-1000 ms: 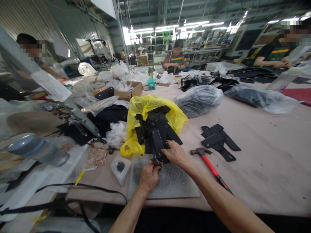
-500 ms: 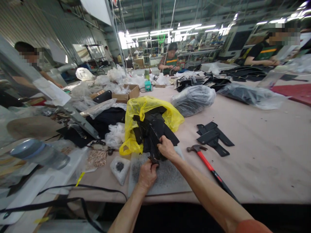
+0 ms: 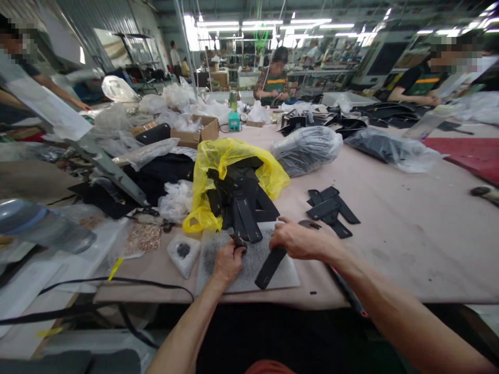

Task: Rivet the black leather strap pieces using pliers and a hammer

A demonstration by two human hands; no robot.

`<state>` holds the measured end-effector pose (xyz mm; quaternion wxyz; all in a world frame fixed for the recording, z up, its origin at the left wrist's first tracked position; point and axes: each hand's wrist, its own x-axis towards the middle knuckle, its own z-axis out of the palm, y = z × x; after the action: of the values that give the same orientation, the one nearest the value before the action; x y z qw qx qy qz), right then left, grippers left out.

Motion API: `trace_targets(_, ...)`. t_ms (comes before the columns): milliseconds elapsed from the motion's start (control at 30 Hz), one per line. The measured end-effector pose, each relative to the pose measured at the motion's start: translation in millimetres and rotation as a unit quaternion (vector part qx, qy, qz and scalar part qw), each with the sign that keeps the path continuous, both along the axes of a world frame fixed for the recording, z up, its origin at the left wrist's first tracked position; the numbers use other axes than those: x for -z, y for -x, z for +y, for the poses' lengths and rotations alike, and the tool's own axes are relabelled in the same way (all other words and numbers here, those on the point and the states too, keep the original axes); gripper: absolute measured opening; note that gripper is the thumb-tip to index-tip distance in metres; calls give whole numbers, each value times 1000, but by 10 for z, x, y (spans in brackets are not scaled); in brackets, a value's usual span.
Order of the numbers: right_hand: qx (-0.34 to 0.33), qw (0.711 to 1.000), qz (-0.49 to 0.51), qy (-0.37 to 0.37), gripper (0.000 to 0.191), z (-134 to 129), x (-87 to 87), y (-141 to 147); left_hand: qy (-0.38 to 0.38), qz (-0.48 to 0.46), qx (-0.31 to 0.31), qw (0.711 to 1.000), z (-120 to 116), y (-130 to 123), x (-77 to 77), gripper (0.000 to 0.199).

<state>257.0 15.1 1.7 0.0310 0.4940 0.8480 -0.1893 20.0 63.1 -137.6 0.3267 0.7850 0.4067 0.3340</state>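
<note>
My right hand is closed on one end of a black strip, which slants down over the right part of a pale board. Over the board's left part, my left hand grips a small dark tool; its exact kind is unclear. Behind both hands, a yellow plastic bag lies open with black strips spilling onto the board. A hammer lies to the right, partly hidden under my right forearm.
More black strips lie crossed at the right. A white block with a dark centre sits left of the board. Behind are a wrapped bundle and a cardboard box. Other people sit beyond the table.
My right hand has moved right and toward me, away from the bag, with a black strip in it. My left hand still holds the dark tool. The view has shifted.
</note>
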Motion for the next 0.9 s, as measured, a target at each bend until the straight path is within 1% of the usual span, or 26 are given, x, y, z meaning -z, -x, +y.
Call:
trace_targets(67, 3, 998, -33, -51, 31, -40, 194, 205, -8, 5, -2, 1000, -3, -4, -17, 21)
trace_targets(133, 31, 993, -17, -114, 33, -81, 419, 384, -20, 7, -5, 1000, -5, -8, -22, 22)
trace_targets(167, 53, 988, -3, -147, 35, -117, 529, 457, -24, 6, -6, 1000, -4, -9, -19, 23)
trace_targets(233, 123, 973, 35, -194, 38, -232, 727, 573, -27, 1, -6, 1000, 0, -6, -6, 23)
trace_targets(300, 204, 956, 74, -198, 37, -400, 890, 664, -18, -6, 0, 1000, 2, 3, -1, 23)
trace_targets(333, 230, 950, 88, -192, 38, -492, 956, 703, -11, -12, 4, 1000, -1, 8, -9, 23)
trace_targets(400, 247, 947, 105, -175, 51, -663, 1057, 765, 6, -27, 6, 1000, -24, 9, -58, 22)
trace_targets(500, 243, 952, 113, -149, 62, -822, 1130, 792, 29, -48, -1, 998, -102, -46, -202, 21)
trace_targets(567, 238, 954, 121, -135, 62, -861, 1136, 761, 54, -59, 9, 997, -163, -138, -295, 21)
trace_targets(633, 225, 957, 133, -125, 66, -870, 1125, 706, 85, -66, 26, 994, -203, -264, -338, 20)
trace_targets(700, 211, 959, 144, -119, 76, -875, 1110, 649, 108, -68, 38, 991, -199, -390, -316, 18)
trace_targets(767, 197, 962, 151, -115, 87, -889, 1097, 603, 115, -69, 33, 990, -148, -480, -250, 17)
trace_targets(800, 191, 963, 153, -115, 89, -901, 1094, 586, 111, -69, 26, 991, -107, -503, -213, 17)
trace_targets(900, 175, 965, 159, -115, 84, -948, 1099, 547, 86, -65, 8, 994, 60, -479, -131, 17)
